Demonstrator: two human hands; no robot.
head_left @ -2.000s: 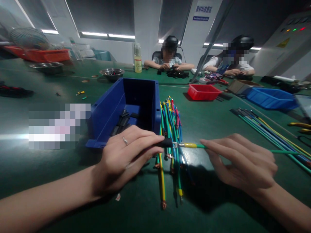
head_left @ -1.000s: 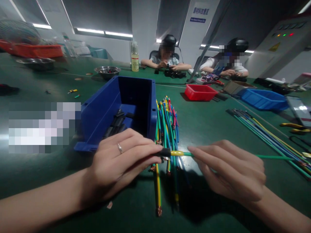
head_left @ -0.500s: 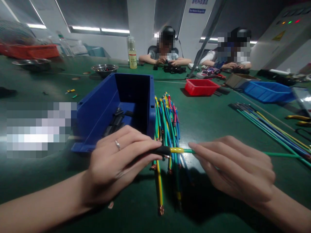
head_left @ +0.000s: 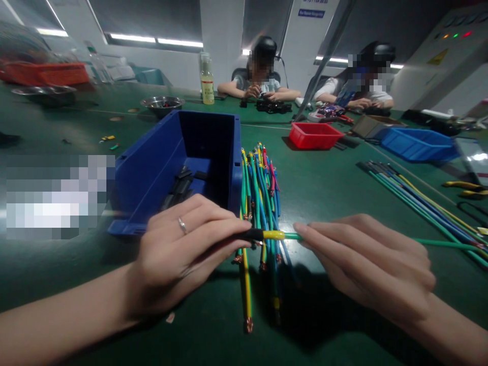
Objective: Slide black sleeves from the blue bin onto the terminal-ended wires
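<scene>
Left hand pinches a black rubber sleeve. Right hand pinches the thin green insulated wire (yellow-tipped) entering it.

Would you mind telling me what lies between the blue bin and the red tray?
In the head view, a bundle of coloured wires lies beside the blue bin; beyond it, bare green table reaches the red tray.
</scene>
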